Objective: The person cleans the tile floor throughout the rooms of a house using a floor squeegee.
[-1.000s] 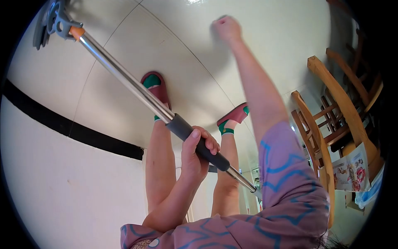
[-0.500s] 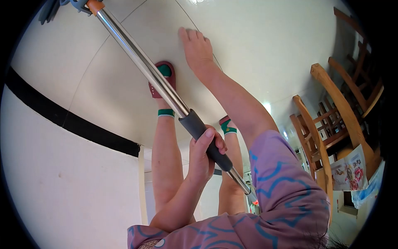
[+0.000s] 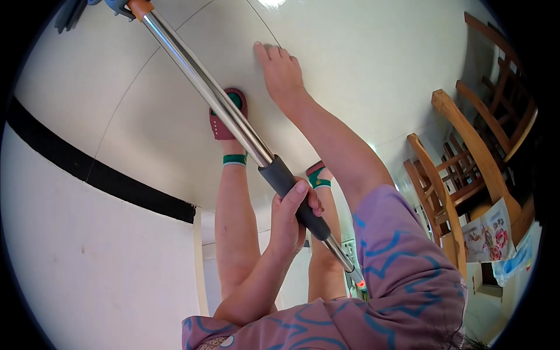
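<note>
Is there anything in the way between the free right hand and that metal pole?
Nothing visible: only floor shows between the right hand and the pole. The maroon shoe sits partly behind the pole, not blocking it.

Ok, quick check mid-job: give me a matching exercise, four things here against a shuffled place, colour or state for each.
1. Left hand
2. Right hand
3. Collar at the pole's far end
4. Wooden chairs

A. orange
B. right side of the view
C. closed around the dark handle
D. off the pole, fingers extended

Pairs: 1-C, 2-D, 3-A, 4-B
</note>
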A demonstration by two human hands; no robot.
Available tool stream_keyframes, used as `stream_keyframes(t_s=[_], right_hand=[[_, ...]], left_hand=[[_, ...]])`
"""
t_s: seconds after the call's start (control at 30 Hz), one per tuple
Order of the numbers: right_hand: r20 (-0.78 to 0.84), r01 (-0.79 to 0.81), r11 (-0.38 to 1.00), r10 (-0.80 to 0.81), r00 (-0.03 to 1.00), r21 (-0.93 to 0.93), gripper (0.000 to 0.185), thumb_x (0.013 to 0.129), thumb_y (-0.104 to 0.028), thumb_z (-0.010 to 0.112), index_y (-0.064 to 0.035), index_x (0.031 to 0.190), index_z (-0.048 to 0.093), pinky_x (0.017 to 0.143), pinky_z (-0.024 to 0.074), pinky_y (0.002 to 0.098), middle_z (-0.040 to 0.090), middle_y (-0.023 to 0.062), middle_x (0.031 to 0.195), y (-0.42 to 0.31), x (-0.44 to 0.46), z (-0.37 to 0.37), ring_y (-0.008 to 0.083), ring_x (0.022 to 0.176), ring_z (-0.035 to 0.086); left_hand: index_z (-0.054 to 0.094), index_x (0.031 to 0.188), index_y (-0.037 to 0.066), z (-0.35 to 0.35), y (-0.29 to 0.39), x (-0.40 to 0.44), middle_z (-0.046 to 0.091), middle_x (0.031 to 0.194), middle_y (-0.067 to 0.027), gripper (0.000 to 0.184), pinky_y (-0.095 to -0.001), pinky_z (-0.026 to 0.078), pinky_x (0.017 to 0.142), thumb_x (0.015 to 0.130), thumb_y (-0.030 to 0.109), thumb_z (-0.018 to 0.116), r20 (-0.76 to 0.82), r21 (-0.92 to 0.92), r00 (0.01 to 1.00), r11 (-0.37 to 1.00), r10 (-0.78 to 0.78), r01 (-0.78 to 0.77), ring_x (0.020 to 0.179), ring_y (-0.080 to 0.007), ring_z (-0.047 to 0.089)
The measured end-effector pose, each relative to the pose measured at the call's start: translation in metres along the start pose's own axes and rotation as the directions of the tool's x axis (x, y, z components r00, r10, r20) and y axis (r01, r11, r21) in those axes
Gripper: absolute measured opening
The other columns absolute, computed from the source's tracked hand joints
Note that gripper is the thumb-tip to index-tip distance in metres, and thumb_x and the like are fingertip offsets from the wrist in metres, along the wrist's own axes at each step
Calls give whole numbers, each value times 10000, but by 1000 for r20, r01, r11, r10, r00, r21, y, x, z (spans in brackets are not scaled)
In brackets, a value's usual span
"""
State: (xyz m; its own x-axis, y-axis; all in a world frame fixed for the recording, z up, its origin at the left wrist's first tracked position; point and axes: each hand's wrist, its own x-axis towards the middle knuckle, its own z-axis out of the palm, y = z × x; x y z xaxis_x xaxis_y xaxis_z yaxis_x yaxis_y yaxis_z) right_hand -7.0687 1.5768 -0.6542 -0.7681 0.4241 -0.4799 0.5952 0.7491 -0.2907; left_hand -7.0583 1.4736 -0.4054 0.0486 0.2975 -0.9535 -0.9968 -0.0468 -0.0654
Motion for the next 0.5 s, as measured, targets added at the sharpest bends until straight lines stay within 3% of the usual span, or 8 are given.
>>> stream_keyframes(t_s=[0.07,0.13,0.27,0.5], right_hand=[[31,-17,1000,17,999,-11,609,794,25,560,-124,1354,372,878,434,378,511,87,1183,0,0,0,250,1080,509],[-108,19,998,-26,994,-61,473,801,-91,569,-99,1257,445,821,441,373,525,54,1090,1,-3,6,219,1050,517],[-49,-13,999,11,999,-40,471,801,-83,562,-103,1257,447,828,442,375,525,59,1088,0,2,3,224,1033,519],[-140,56,997,-63,988,-57,479,788,-74,564,-114,1254,460,808,433,374,526,61,1061,3,-1,10,229,987,525]], left_hand=[[475,858,73,2,1,-1,472,673,-47,265,-328,430,669,917,327,523,-17,8,1000,1000,-7,7,623,-164,488],[476,851,72,1,2,-1,473,673,-45,270,-328,431,669,916,330,524,-11,17,1000,1000,-10,10,623,-161,489],[475,834,71,1,1,0,476,672,-42,283,-325,435,670,912,339,526,-15,23,1000,1000,-17,17,627,-156,494],[472,834,71,4,4,-1,473,674,-42,287,-321,439,672,910,341,530,1,18,1000,999,-29,29,627,-156,495]])
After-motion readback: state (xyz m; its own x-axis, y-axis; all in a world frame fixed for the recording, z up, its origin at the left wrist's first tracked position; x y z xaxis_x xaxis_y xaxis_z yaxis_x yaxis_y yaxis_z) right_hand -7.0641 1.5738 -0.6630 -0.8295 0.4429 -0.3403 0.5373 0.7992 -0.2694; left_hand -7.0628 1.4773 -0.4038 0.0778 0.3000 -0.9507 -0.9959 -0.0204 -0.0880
